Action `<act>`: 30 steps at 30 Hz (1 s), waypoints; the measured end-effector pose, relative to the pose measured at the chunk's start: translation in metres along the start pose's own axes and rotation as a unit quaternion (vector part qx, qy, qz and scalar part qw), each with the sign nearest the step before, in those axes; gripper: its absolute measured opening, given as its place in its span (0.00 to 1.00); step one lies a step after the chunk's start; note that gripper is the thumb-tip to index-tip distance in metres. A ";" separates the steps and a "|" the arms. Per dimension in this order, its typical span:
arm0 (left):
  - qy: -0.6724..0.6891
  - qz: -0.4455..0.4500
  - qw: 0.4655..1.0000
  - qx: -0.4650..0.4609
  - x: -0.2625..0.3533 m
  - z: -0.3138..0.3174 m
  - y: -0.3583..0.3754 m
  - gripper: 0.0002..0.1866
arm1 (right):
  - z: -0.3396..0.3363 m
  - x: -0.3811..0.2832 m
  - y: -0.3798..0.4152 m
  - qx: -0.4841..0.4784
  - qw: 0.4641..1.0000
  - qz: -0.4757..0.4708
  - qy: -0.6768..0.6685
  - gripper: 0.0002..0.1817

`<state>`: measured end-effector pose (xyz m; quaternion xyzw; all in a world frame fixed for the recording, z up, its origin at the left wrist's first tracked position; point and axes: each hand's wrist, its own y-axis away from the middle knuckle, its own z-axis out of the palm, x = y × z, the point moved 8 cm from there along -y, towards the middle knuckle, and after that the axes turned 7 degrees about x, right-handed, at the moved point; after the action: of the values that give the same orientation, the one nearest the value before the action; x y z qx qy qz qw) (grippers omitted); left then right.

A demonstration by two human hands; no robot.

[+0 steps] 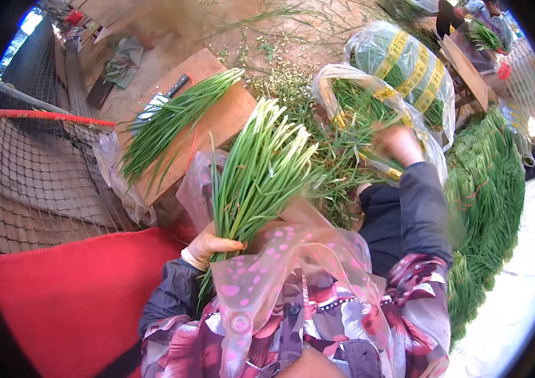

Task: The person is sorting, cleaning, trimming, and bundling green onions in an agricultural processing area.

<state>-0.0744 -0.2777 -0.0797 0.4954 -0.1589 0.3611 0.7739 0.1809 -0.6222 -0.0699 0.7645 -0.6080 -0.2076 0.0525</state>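
Observation:
My left hand (212,246), in a pale glove, is closed around the green end of a thick bunch of garlic chives (258,170), with the white stem ends pointing up and away from me. My right hand (401,143) is smeared by motion over an open clear plastic bag (428,148); its fingers do not show clearly. Loose green leaves (359,104) lie in the bag's mouth, below and beside this hand. Another pile of chives (179,123) rests on a wooden board (207,63), partly covering a knife (176,86) with a black handle.
Trimmed leaves and stem bits (327,164) litter the ground ahead. A full bag with yellow tape (400,63) stands behind the open one. Tied chive bunches (485,195) are stacked at my right. Netting (34,170) and red cloth (78,290) lie left. Another person (491,31) is at upper right.

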 end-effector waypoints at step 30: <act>-0.031 0.086 0.996 0.016 0.043 0.022 0.026 0.33 | -0.003 0.036 -0.035 0.074 0.983 0.100 0.137 0.21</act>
<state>-0.0613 -0.2731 -0.0264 0.5030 -0.2191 0.4137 0.7265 0.2197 -0.6479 -0.0876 0.7228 -0.6822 -0.0491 0.0989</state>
